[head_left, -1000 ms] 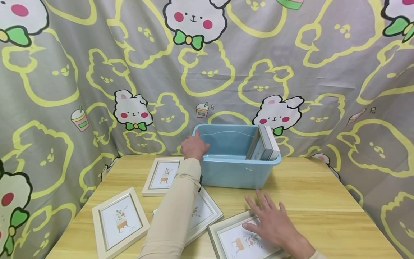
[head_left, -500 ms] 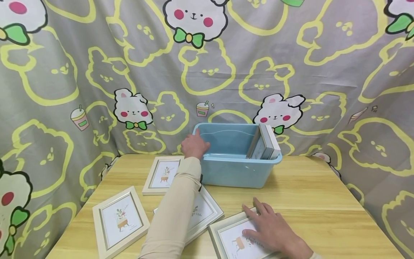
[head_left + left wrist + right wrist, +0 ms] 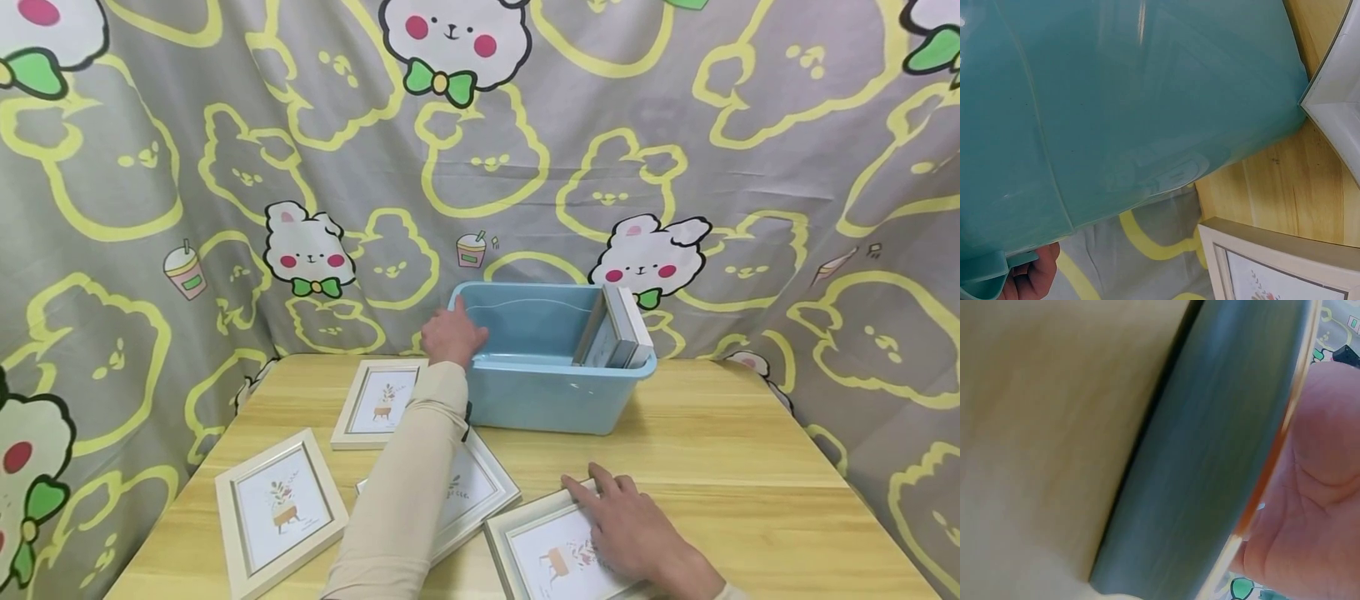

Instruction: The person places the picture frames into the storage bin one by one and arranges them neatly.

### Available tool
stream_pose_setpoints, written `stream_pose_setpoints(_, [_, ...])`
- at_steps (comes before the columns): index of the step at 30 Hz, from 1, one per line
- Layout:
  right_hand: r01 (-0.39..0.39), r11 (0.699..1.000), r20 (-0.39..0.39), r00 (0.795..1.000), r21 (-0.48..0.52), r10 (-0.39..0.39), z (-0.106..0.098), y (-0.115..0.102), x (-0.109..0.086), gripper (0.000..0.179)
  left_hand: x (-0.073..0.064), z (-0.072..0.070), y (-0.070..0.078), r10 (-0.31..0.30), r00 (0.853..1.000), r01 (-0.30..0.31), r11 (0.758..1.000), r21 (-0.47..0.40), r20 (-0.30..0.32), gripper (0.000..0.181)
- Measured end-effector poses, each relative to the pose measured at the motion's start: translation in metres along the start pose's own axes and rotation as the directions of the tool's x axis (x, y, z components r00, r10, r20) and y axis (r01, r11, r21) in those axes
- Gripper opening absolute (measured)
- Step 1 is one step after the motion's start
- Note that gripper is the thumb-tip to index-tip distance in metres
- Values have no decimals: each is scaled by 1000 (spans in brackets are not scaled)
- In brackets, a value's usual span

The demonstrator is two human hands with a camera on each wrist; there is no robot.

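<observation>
My left hand (image 3: pixel 453 333) grips the left end of a light blue plastic bin (image 3: pixel 555 400). In the left wrist view its fingers (image 3: pixel 1041 272) curl under the rim. Several picture frames stand on edge inside the bin's right end, among them a grey one (image 3: pixel 618 321). My right hand (image 3: pixel 637 537) rests over the far right part of a pale picture frame (image 3: pixel 547 546) lying near the front, its fingers spread along the far edge. The right wrist view shows that frame's greenish-grey side (image 3: pixel 1204 456) close up, with my palm (image 3: pixel 1319 487) beside it; the thumb is mostly hidden.
A silver-edged frame (image 3: pixel 480 492) lies partly beneath my left forearm. Two cream frames, one near the bin (image 3: pixel 360 417) and one at front left (image 3: pixel 240 533), lie face up on the wooden table (image 3: pixel 750 467). A patterned curtain (image 3: pixel 510 192) hangs behind.
My right hand has come down onto the pale frame, its fingers drawing closer together and its thumb slipping out of sight. The left hand stays on the bin's rim.
</observation>
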State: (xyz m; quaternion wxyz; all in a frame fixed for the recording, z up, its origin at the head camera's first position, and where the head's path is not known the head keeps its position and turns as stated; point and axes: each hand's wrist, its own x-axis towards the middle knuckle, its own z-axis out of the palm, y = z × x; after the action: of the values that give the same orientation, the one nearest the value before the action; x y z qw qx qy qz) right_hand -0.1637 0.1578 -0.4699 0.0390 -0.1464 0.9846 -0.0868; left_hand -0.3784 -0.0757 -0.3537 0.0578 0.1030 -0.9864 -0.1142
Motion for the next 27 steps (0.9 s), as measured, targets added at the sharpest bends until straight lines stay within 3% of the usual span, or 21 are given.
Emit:
stream_pose_setpoints(7, [18,994,-34,999,-103,-22,1,1,1,75,1,0,1,1,1000,-1,1000,2,-2,72])
stream_pose_setpoints(17, [-1,988,-73,997,-157,-10,2,0,3,67,0,-1,2,-5,1000,5,1000,10,6,77])
stream_pose_setpoints(27, [-6,986,-101,995,-165,-11,-2,0,2,75,-1,-2,2,-13,1000,13,1000,9,18,78])
